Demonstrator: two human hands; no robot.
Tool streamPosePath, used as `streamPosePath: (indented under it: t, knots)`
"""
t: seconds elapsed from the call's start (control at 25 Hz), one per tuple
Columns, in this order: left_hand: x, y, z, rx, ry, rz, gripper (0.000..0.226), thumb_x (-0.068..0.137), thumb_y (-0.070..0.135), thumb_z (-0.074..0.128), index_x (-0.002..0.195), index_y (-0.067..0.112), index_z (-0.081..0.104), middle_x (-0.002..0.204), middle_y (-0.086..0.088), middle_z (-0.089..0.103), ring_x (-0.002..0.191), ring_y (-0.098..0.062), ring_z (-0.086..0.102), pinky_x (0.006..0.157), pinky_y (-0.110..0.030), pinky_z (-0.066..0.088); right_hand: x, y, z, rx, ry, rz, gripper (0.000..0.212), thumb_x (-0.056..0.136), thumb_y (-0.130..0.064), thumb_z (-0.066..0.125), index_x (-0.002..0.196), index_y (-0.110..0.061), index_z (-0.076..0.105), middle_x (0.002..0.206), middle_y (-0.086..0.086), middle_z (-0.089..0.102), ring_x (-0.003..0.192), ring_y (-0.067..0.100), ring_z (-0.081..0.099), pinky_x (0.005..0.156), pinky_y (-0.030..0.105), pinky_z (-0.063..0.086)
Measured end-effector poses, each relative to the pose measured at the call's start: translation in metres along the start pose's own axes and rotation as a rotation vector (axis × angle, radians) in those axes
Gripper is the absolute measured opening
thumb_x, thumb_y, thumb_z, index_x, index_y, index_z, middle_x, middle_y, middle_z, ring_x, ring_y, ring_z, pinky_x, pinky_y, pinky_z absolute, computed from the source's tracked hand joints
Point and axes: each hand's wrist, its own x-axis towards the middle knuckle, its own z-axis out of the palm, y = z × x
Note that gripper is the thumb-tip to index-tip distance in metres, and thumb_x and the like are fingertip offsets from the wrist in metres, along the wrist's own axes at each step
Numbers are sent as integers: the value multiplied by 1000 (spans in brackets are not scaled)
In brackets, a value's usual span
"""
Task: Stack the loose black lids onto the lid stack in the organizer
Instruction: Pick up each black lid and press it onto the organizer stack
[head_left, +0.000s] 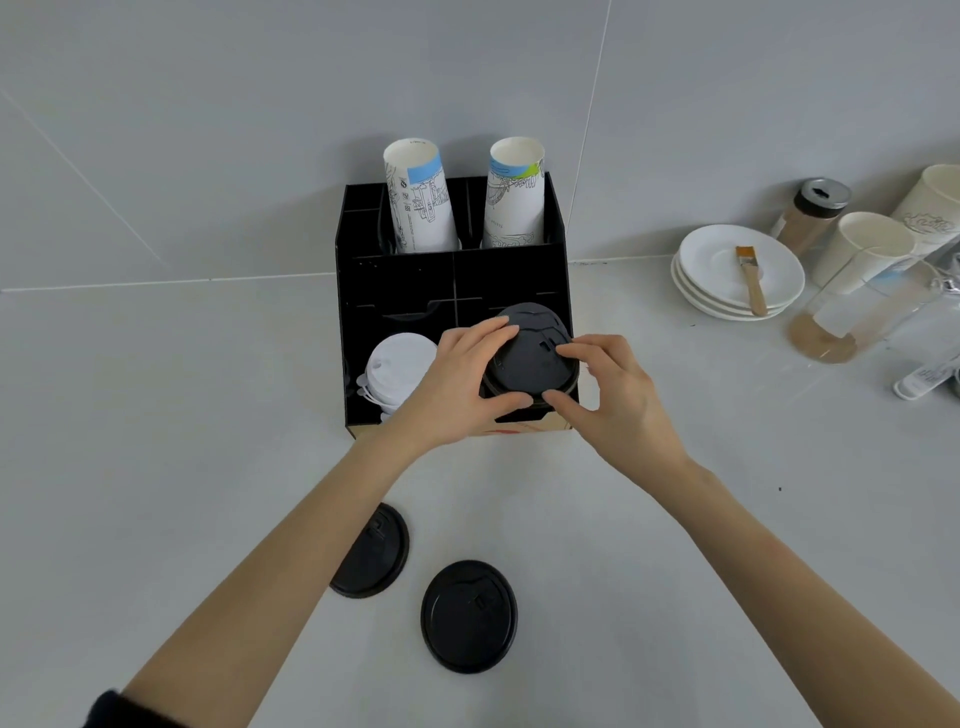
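A black organizer was seen standing on the pale surface against the wall. In its front right compartment a stack of black lids was held from both sides. The left hand was curled around the left edge of the top lid, with fingers over its rim and the thumb under its near edge. The right hand was closed in a pinch on the right edge of the same lid, with the forefinger on top and the thumb at the near rim. Whether the top lid was fully seated on the stack could not be told.

Two loose black lids were left on the surface near the person: one partly hidden under the left forearm, the other lying flat just to its right, apart from it. White lids were stacked in the front left compartment, and two paper cup stacks were stood in the back compartments.
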Motion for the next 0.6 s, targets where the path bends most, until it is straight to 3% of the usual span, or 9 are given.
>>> streamPosePath:
  t: [0.16,0.4,0.6]
  knots:
    - [22,-3,-2,28,-15,-20,70,77,32,64,134,14,29,148,-6,25,133,-25,16,107,-33,17,21,1,4,-16,23,24,41,78,-18,65,116,-10,51,122,11,46,112,25,48,88,24,38]
    - [42,-12,2,-7,-13,-35,67,77,27,65,132,11,30,141,-11,32,130,-25,27,103,-25,21,38,8,14,-36,31,104,43,79,-21,64,117,-10,48,123,12,44,112,26,48,88,34,45]
    - [50,-20,8,28,-41,-34,69,76,24,67,132,8,30,142,-12,33,131,-28,23,106,-31,18,41,13,24,-96,17,147,43,80,-22,64,116,-9,46,122,15,42,106,31,50,79,39,49]
